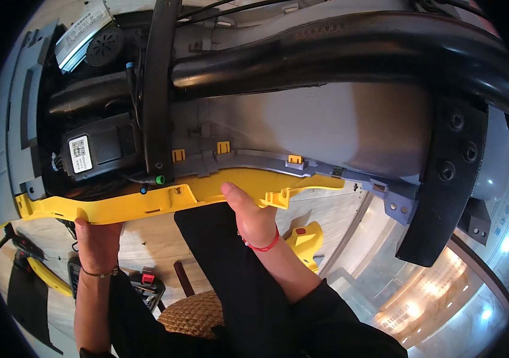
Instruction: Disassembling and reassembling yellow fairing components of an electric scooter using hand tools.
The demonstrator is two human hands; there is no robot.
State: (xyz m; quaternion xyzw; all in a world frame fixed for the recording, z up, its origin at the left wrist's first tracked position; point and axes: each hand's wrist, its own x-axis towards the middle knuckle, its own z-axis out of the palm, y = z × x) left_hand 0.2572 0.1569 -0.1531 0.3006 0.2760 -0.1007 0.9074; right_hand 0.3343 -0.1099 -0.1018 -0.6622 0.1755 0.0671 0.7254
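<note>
A long yellow plastic side panel runs along the near edge of a grey vehicle body with a black tube frame. My left hand grips its lower edge toward the left end, thumb on the face and the other fingers hidden underneath. Farther right, my right hand is closed around the same panel beside a clip tab, with its thumb over the upper face. Yellow clips show in the grey inner panel just beyond. Close to the yellow edge lies a green-ended connector.
Thick black tube crosses the far side. A black box with a code label sits at left. A black bolted bracket juts out at right. Below are another yellow part, a toolbox and a woven seat.
</note>
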